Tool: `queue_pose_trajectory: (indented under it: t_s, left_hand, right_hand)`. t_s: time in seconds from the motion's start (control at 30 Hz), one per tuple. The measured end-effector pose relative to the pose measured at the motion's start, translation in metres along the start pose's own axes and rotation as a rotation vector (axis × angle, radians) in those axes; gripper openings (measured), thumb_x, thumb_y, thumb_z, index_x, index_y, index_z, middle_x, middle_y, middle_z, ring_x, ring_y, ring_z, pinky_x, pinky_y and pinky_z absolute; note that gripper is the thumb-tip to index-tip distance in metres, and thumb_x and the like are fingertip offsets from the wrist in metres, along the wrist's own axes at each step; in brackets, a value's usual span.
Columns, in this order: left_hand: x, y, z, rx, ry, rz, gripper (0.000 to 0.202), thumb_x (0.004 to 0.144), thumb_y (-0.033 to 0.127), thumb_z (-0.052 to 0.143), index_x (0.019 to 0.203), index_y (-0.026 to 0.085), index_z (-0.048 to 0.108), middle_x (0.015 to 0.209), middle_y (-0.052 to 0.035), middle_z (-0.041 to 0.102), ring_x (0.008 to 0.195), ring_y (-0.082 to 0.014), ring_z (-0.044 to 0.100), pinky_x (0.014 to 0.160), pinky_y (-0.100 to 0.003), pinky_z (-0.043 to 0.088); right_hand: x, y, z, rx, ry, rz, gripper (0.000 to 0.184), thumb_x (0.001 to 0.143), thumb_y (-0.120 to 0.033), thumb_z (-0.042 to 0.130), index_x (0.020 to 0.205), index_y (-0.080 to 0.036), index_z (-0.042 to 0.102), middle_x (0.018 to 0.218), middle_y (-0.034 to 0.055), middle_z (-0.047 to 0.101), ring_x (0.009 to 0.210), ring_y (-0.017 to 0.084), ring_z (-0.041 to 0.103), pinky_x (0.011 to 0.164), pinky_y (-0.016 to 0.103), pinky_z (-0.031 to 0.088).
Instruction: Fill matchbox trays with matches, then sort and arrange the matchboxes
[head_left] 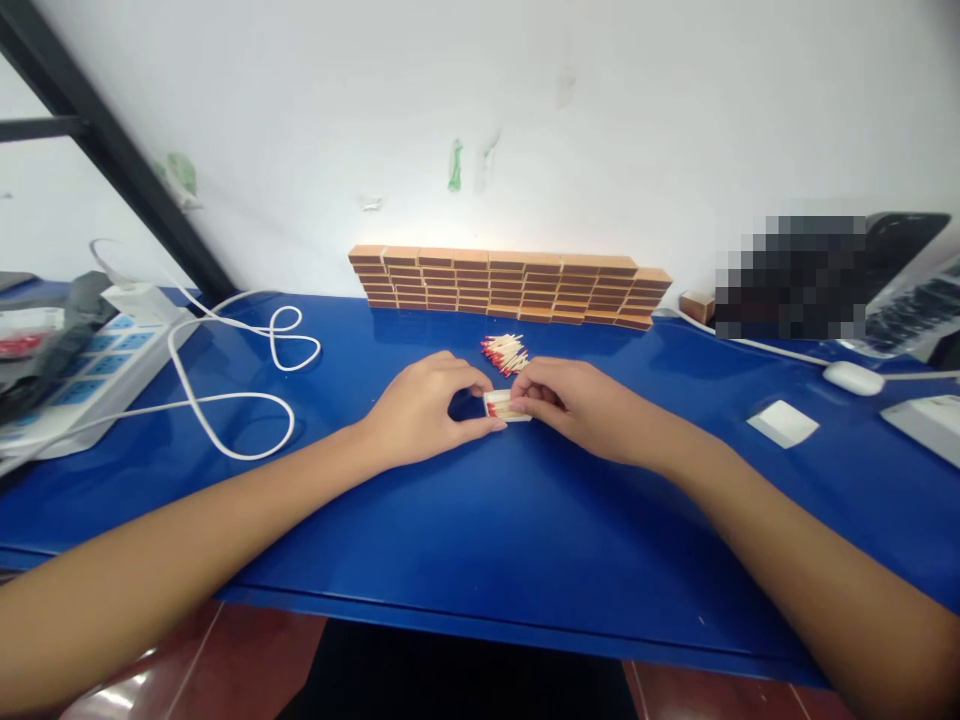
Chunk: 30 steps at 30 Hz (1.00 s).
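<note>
A small white matchbox tray (pixel 504 405) with a few red-tipped matches in it rests on the blue table (pixel 480 540) between my hands. My left hand (pixel 427 408) curls around its left end, thumb and fingers pinching it. My right hand (pixel 574 405) grips the right end with fingers closed, fingertips over the matches. Just behind lies a loose pile of red-tipped matches (pixel 506 352). Further back, a long stacked row of brown matchboxes (pixel 510 285) stands along the white wall.
A white cable (pixel 225 400) loops on the left beside a power strip (pixel 90 375). On the right lie a white mouse (pixel 853 377), a small white box (pixel 782 422), a single brown matchbox (pixel 697 305) and a keyboard (pixel 915 305).
</note>
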<state>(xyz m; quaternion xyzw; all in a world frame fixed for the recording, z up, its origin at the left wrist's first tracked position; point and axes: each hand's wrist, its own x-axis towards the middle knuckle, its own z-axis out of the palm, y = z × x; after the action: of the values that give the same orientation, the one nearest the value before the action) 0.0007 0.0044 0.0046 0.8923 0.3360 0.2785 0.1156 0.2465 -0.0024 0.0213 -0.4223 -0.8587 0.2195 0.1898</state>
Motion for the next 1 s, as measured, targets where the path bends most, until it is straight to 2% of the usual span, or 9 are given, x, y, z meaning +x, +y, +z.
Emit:
queue_pose_trajectory:
  t_s: [0.07, 0.13, 0.27, 0.43, 0.53, 0.77, 1.0]
  left_hand:
    - [0.0, -0.001, 0.0, 0.007, 0.002, 0.0, 0.029, 0.087, 0.043, 0.083, 0.102, 0.02, 0.074, 0.098, -0.0033, 0.077, 0.093, -0.0223, 0.067, 0.085, -0.036, 0.052]
    - [0.0, -0.001, 0.0, 0.006, 0.0, 0.005, 0.029, 0.086, 0.042, 0.083, 0.102, 0.02, 0.074, 0.098, -0.0034, 0.077, 0.092, -0.022, 0.067, 0.085, -0.036, 0.052]
    - [0.0, 0.001, 0.0, -0.001, -0.003, 0.004, 0.028, 0.086, 0.041, 0.083, 0.102, 0.02, 0.074, 0.097, -0.0037, 0.077, 0.091, -0.022, 0.067, 0.085, -0.037, 0.053]
    - [0.001, 0.002, -0.001, 0.002, -0.009, -0.011, 0.027, 0.086, 0.04, 0.084, 0.1, 0.02, 0.075, 0.096, -0.0036, 0.076, 0.092, -0.0225, 0.067, 0.084, -0.037, 0.053]
    - [0.001, 0.001, -0.001, 0.006, -0.02, -0.015, 0.026, 0.086, 0.04, 0.084, 0.101, 0.021, 0.075, 0.096, -0.0034, 0.076, 0.092, -0.0226, 0.067, 0.084, -0.037, 0.053]
    - [0.0, 0.0, -0.002, -0.009, -0.022, -0.011, 0.026, 0.086, 0.04, 0.083, 0.102, 0.022, 0.075, 0.099, -0.0025, 0.076, 0.094, -0.0218, 0.066, 0.088, -0.037, 0.053]
    - [0.001, 0.002, -0.002, -0.004, -0.032, -0.003, 0.026, 0.087, 0.041, 0.082, 0.103, 0.022, 0.075, 0.1, -0.0035, 0.077, 0.095, -0.0229, 0.067, 0.087, -0.038, 0.053]
  right_hand:
    - [0.001, 0.002, -0.002, 0.01, 0.04, 0.023, 0.019, 0.1, -0.036, 0.059, 0.091, -0.023, 0.068, 0.078, 0.0011, 0.064, 0.068, 0.016, 0.054, 0.064, 0.031, 0.038]
    - [0.002, 0.008, -0.005, -0.01, 0.14, 0.074, 0.021, 0.1, -0.039, 0.06, 0.091, -0.023, 0.068, 0.074, 0.0008, 0.063, 0.065, 0.017, 0.053, 0.062, 0.031, 0.037]
    - [0.007, 0.026, -0.003, -0.166, 0.323, 0.186, 0.022, 0.095, -0.042, 0.065, 0.09, -0.021, 0.069, 0.079, 0.0037, 0.066, 0.069, 0.019, 0.056, 0.064, 0.033, 0.039]
    - [0.017, 0.031, 0.012, -0.229, 0.366, 0.285, 0.035, 0.089, -0.055, 0.069, 0.085, -0.02, 0.067, 0.085, 0.0057, 0.068, 0.074, 0.02, 0.059, 0.065, 0.034, 0.04]
    - [0.022, 0.028, 0.015, -0.239, 0.39, 0.331, 0.032, 0.087, -0.053, 0.07, 0.083, -0.021, 0.067, 0.088, 0.0061, 0.07, 0.076, 0.021, 0.061, 0.067, 0.034, 0.041]
    - [0.018, 0.03, 0.004, -0.241, 0.251, 0.32, 0.013, 0.089, -0.031, 0.066, 0.081, -0.021, 0.065, 0.085, 0.0044, 0.071, 0.075, 0.019, 0.062, 0.066, 0.032, 0.041]
    - [0.007, 0.025, -0.012, -0.268, 0.034, 0.262, 0.013, 0.095, -0.029, 0.062, 0.087, -0.02, 0.067, 0.092, 0.0071, 0.072, 0.078, 0.02, 0.062, 0.068, 0.032, 0.041]
